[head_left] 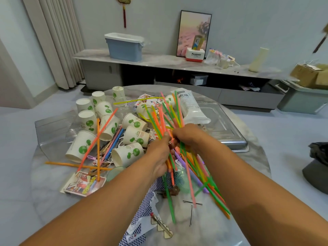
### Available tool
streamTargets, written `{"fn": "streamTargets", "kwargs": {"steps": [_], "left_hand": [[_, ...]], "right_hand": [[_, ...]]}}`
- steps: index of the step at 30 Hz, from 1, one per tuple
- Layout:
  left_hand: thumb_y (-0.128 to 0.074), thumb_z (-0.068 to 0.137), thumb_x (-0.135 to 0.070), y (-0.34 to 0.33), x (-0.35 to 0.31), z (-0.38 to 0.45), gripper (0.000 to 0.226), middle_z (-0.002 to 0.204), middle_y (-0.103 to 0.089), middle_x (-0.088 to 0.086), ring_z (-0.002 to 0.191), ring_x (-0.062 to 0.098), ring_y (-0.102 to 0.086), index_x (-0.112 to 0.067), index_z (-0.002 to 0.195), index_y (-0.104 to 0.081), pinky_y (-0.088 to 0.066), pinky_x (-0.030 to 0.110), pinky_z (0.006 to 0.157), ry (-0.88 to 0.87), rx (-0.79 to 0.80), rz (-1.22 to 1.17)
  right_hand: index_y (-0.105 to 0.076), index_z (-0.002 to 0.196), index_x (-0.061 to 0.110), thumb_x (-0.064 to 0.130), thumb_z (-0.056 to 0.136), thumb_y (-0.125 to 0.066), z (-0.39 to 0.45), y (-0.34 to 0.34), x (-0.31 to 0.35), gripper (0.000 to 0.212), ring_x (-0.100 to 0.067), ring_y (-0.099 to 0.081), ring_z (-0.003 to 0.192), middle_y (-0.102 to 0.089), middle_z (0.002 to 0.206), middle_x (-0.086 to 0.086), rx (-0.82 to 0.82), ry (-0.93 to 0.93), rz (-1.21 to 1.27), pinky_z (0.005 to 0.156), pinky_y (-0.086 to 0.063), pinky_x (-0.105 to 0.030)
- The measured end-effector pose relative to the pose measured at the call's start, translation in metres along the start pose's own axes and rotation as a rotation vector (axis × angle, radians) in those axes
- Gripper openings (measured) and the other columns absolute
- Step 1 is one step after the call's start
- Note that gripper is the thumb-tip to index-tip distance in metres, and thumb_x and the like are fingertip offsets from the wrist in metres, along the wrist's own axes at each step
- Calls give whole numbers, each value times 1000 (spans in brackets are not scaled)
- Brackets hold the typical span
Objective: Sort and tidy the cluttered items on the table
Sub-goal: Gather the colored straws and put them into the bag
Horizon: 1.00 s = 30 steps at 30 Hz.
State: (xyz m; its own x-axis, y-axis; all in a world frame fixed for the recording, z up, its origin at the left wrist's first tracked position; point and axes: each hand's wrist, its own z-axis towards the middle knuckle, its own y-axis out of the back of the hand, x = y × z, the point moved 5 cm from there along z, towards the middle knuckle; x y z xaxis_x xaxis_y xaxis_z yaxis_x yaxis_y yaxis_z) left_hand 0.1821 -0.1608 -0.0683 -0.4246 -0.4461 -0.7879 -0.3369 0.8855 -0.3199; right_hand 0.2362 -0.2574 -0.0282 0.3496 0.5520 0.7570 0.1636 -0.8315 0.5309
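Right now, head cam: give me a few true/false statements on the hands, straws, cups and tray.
1. Both hands grip one bundle of coloured straws. True: the left hand and right hand meet at its middle.
2. All paper cups stand upright. False: several paper cups lie on their sides, and others sit upside down.
3. The metal tray lies right of the hands. True.
4. Every straw is in the bundle. False: loose orange straws lie across the cups on the left.
5. The playing cards are stacked in a neat deck. False: the playing cards lie scattered near the table's front edge.
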Motion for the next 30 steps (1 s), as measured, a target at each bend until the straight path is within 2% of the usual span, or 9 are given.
{"fn": "streamTargets", "kwargs": {"steps": [2, 7, 10, 12, 15, 19, 23, 27, 30], "left_hand": [[-44, 108, -37, -2, -1, -5, 38, 60, -61, 4, 41, 11, -54, -9, 96, -65, -45, 20, 41, 1, 11, -14], [-44, 105, -49, -6, -9, -10, 49, 102, -73, 13, 83, 26, -69, -9, 125, -64, -59, 34, 60, 18, 65, -87], [-51, 96, -62, -9, -14, -8, 56, 116, -74, 11, 107, 25, -70, -15, 120, -70, -57, 43, 94, -31, 99, -95], [-53, 95, -61, -12, -19, -7, 51, 109, -75, 8, 110, 23, -68, -15, 109, -71, -52, 43, 104, -82, 162, -64], [-59, 97, -50, -16, -28, -7, 37, 89, -76, 4, 99, 23, -70, -14, 97, -69, -53, 41, 99, -151, 234, -32], [-69, 94, -36, -20, -42, -9, 48, 105, -70, 16, 106, 28, -69, 3, 122, -63, -51, 46, 103, -270, 271, 53], [-70, 94, -31, -20, -58, -9, 29, 92, -75, 8, 89, 20, -73, -8, 112, -66, -59, 35, 84, -291, 246, -30], [-67, 96, -25, -14, -77, -8, 24, 84, -70, 11, 74, 20, -71, -5, 110, -63, -59, 29, 66, -359, 176, -140], [-64, 94, -11, -4, -86, -8, 10, 82, -67, 14, 67, 24, -69, -2, 96, -65, -59, 34, 65, -400, 97, -218]], "right_hand": [[-64, 79, 1, 7, 86, -59, -1, -8, -3, 10, -21, -58, 51, -64, 63, -12, -5, 41, -8, 56, -53, -29], [-61, 114, 12, 31, 96, -53, -13, -20, -4, 27, -29, -63, 94, -65, 104, -8, -88, 228, -87, 68, -45, -29], [-54, 117, 11, 41, 101, -45, -19, -26, -5, 35, -34, -62, 105, -64, 116, -12, -164, 291, -99, 88, -50, -41], [-52, 117, 12, 46, 101, -40, -21, -28, -5, 39, -36, -61, 107, -63, 118, -12, -210, 327, -107, 91, -50, -46], [-53, 114, 18, 56, 100, -33, -26, -28, -1, 45, -32, -62, 101, -62, 113, -7, -289, 395, -136, 88, -52, -47], [-56, 103, 29, 56, 88, -25, -45, -26, 14, 43, -25, -58, 91, -58, 98, 2, -433, 581, -246, 75, -48, -38], [-51, 128, 21, 46, 100, -36, -54, -20, 22, 40, -22, -47, 102, -52, 112, 0, -493, 743, -288, 88, -45, -43], [-57, 127, 20, 41, 101, -29, -63, -15, 28, 44, -20, -48, 109, -54, 125, 3, -496, 902, -202, 92, -40, -42], [-65, 119, 27, 43, 98, -27, -66, -8, 30, 47, -13, -49, 115, -56, 125, 9, -549, 875, -53, 96, -35, -38]]}}
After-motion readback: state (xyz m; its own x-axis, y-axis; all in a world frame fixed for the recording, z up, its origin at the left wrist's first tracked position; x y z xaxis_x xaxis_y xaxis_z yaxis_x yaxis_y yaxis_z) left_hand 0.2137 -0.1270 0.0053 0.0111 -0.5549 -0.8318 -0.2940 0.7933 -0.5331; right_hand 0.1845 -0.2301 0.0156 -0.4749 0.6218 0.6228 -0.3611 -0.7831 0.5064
